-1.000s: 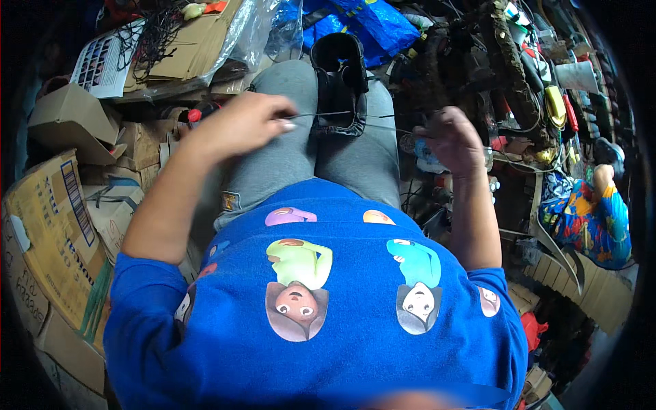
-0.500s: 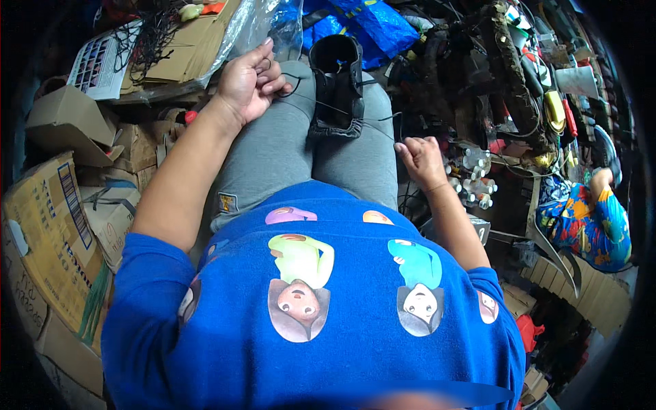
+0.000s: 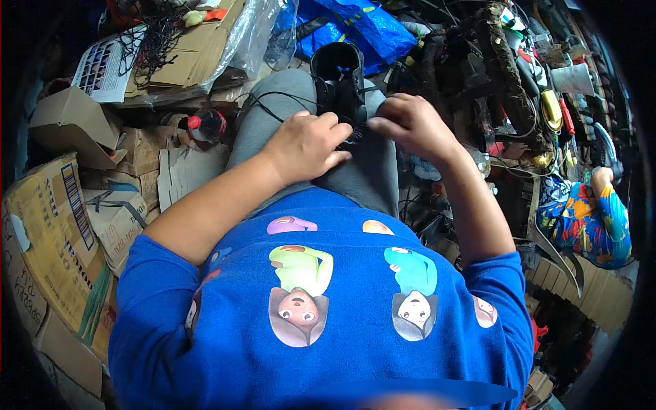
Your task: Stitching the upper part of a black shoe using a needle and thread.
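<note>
Left hand [image 3: 307, 145] rests on the gray-trousered lap, fingers curled, tips hidden against the black boot [image 3: 339, 80]. Boot between the knees, long axis running away from the person, opening uppermost. Right hand [image 3: 408, 124] pinches a thin black lace [image 3: 273, 96]; contact point hard to see.

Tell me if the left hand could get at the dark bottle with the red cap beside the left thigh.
Probably yes: the left hand rests on the grey-trousered lap, and the red-capped dark bottle lies just left of it among cardboard, uncovered.
</note>
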Demonstrator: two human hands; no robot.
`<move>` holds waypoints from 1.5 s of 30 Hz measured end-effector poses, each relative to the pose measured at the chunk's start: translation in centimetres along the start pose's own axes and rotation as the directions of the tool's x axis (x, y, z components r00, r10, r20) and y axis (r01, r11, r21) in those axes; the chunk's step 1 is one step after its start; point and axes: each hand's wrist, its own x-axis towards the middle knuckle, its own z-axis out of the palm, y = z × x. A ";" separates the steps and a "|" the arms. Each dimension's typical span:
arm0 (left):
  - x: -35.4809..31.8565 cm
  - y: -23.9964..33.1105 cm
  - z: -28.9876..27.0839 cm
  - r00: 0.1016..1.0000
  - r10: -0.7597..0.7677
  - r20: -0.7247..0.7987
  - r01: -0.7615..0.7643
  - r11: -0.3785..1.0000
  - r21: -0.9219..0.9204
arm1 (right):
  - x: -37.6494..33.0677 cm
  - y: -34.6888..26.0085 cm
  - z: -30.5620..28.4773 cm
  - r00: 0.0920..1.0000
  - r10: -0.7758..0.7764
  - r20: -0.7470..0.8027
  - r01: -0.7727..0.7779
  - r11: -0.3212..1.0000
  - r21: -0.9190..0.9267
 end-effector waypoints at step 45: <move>6.3 -7.0 0.0 0.967 -0.220 0.128 0.252 0.752 -0.609 | -4.0 -0.8 1.7 0.972 0.166 -0.165 -0.098 0.929 0.358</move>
